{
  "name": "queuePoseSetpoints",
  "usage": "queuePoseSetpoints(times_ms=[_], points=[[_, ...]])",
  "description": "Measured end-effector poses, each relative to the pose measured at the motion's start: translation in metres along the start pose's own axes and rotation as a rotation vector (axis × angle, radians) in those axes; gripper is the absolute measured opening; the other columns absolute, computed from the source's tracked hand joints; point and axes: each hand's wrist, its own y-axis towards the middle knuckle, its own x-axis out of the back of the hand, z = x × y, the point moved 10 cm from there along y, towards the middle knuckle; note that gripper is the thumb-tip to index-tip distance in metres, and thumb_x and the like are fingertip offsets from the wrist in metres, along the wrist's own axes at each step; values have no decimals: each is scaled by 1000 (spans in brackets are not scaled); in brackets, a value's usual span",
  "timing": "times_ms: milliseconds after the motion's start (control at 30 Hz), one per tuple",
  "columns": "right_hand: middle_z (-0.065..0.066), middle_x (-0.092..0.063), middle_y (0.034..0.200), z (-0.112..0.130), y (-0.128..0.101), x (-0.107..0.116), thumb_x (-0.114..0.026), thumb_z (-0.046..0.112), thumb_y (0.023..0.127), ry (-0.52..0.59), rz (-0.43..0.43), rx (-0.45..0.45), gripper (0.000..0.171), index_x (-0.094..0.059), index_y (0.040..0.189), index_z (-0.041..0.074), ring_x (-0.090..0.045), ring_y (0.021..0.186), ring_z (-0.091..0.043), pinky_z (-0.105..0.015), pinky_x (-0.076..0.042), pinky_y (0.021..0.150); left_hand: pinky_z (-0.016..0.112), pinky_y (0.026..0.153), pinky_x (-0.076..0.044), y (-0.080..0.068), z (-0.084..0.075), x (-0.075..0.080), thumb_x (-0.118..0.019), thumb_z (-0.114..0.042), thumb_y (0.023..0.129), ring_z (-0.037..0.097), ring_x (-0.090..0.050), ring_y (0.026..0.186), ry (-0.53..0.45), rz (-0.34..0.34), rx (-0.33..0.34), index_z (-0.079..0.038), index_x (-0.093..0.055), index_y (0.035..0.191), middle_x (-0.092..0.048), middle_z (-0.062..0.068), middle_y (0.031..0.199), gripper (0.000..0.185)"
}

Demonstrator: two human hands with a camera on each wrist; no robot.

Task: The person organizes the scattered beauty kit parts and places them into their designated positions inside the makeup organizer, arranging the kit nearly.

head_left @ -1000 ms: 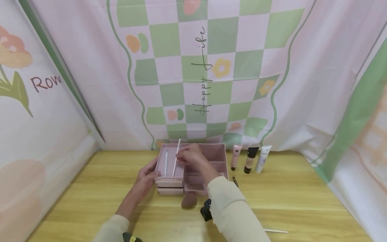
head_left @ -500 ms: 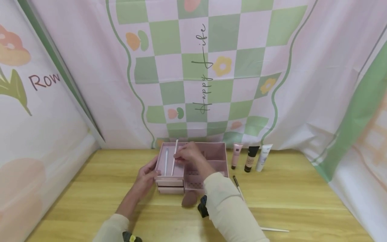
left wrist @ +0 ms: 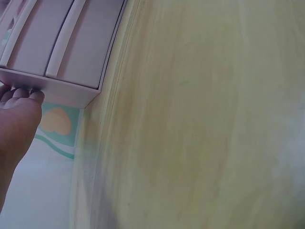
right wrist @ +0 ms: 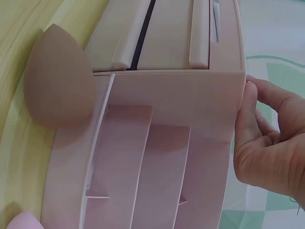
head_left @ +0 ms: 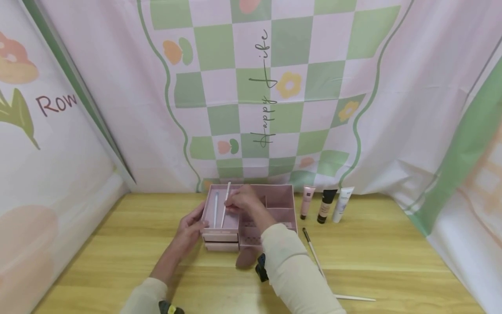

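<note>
A pink desktop organizer stands on the table, with two drawers at its left front and open compartments at its right. My left hand holds its left side, thumb at the top front edge; in the left wrist view the fingers press against the side wall. Over the shallow top tray, my right hand pinches a slim white makeup brush, its lower end down in the tray. Left of it lies a pale slim stick. The right wrist view shows thumb and finger together at the tray's edge.
A brown makeup sponge sits in front of the organizer, with a pink rounded tip nearby. Three tubes stand right: pink, black-capped beige and white. A dark-tipped brush and a white stick lie beside the right sleeve.
My right hand has shifted slightly left with the white brush, bringing it closer to the stick in the tray. More of the dark-tipped brush shows past the sleeve. My left hand stays put.
</note>
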Motion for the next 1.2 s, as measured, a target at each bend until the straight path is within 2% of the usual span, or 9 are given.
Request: queuePoseSetpoints(times_ms=[233,500,800,1000,1200], points=[[-2,-58,54,1,-1,1,-67,-11,76,-32,-19,-2,18,-69,94,-14,-54,44,-7,-14,-51,45,8,106,-35,1,0,0,-45,3,90,35,-6,152,-2,10,-4,4,-13,153,-5,20,165,71],[-2,-58,53,2,-2,2,-68,-11,75,-63,-47,2,16,-69,91,-13,-55,44,-7,-14,-51,45,10,106,-38,0,-1,-1,-46,3,89,35,-12,150,-6,-10,14,3,-14,153,-8,20,165,71],[-8,-66,58,1,-2,3,-67,-9,76,-60,-38,2,15,-71,89,-13,-58,45,-8,-16,-54,47,7,103,-39,-2,-2,0,-45,3,89,34,-11,150,6,-28,15,5,-15,153,-9,21,164,71],[-4,-63,55,-4,4,1,-65,-8,78,48,27,13,16,-70,92,-14,-59,49,-8,-14,-52,47,7,104,-38,-2,-3,-1,-45,4,89,34,-11,150,7,-20,1,7,-14,152,-8,22,164,71],[-1,-67,60,-12,7,3,-65,-4,83,173,101,5,22,-69,103,-12,-63,56,-7,-13,-53,51,7,104,-38,-1,-3,-2,-44,4,89,35,-9,150,6,-6,-1,7,-13,152,-7,23,164,71]])
